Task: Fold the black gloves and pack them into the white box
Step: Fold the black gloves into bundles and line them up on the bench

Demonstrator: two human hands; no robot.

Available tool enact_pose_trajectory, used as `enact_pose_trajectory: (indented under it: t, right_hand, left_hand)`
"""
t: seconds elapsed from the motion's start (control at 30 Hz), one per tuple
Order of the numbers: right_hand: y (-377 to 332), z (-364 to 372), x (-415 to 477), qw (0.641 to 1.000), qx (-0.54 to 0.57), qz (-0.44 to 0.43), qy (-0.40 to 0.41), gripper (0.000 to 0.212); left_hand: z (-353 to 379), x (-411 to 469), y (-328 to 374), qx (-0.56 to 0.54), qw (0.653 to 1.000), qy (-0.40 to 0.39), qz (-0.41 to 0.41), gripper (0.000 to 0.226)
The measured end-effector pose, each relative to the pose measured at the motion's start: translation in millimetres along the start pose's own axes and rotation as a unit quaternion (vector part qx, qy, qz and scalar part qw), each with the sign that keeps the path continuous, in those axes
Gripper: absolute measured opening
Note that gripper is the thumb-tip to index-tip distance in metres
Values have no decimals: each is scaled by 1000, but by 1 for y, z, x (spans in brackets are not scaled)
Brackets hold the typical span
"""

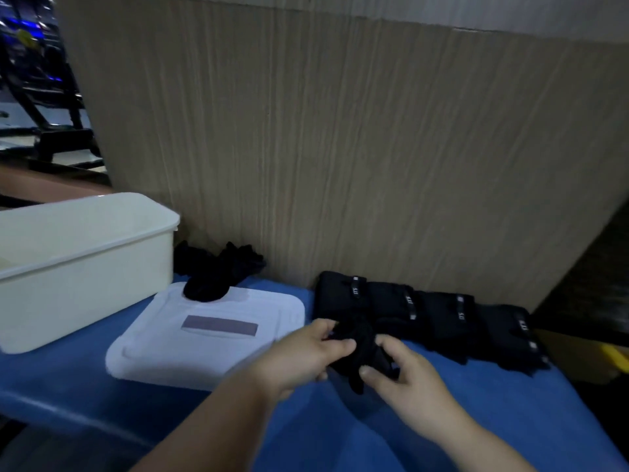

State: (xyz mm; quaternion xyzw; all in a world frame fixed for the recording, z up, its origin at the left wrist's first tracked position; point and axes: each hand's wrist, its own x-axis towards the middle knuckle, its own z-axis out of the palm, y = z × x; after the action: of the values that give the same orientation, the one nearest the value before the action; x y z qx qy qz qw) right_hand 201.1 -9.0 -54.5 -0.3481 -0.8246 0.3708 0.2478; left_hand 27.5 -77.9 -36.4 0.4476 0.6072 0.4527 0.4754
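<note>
A black glove (360,349) is bunched between both my hands just above the blue table. My left hand (299,356) grips its left side with thumb and fingers. My right hand (405,376) pinches its right side. Behind them, several black gloves (435,311) lie flat in an overlapping row against the wooden panel. Another loose heap of black gloves (218,270) sits partly on the white lid (190,345). The open white box (81,264) stands at the far left; its inside is hidden from this angle.
A tall wood-grain panel (340,148) closes off the back of the blue table (442,420). The table's left edge runs just below the box. A yellow-brown carton (585,359) sits off the right edge. Dark equipment stands beyond at the upper left.
</note>
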Motion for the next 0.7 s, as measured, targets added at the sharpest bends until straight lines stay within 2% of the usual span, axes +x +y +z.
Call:
enact_pose_trajectory:
  t: [0.1, 0.2, 0.33, 0.43, 0.5, 0.57, 0.7]
  right_hand:
    - [10, -19, -19, 1000, 24, -6, 9, 27]
    - [20, -29, -30, 993, 92, 3, 79, 54]
    - [30, -27, -38, 974, 188, 26, 121, 42]
    - [33, -24, -42, 963, 255, 31, 86, 25]
    - [39, -26, -43, 959, 274, 27, 62, 29]
    - [44, -28, -43, 952, 303, 25, 38, 37]
    - [50, -28, -40, 965, 260, 31, 23, 23]
  left_hand:
    - [22, 3, 7, 89, 996, -2, 14, 25]
    - [42, 4, 5, 160, 985, 30, 65, 21]
    - [60, 4, -9, 245, 953, 76, 163, 35]
    - [70, 1, -20, 276, 937, 100, 191, 48]
    - [74, 1, -25, 292, 929, 102, 203, 53]
    - [77, 2, -29, 310, 921, 105, 214, 52]
    - [77, 4, -33, 330, 916, 112, 201, 40]
